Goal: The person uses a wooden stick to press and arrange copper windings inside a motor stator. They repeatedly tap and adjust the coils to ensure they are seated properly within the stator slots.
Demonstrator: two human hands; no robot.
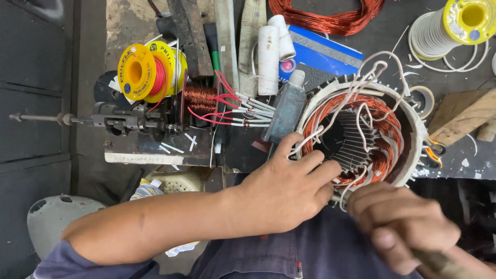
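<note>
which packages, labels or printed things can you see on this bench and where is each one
Yellow wire spools: upper left, two round flanges with printed rims, one wound with red wire.
Yellow spool: top right corner, round, white wire, small grey sticker.
Blue flat package: top centre, rectangular, white and red stripe, under white tubes.
Round pink sticker: beside the tubes.
No screens or signs.

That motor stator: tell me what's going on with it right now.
A person is working on the motor stator, which lies on the cluttered workbench. The left hand rests on its copper windings beside the white sleeved leads. The right hand, blurred, grips a stick-like tool at the near rim.
</note>
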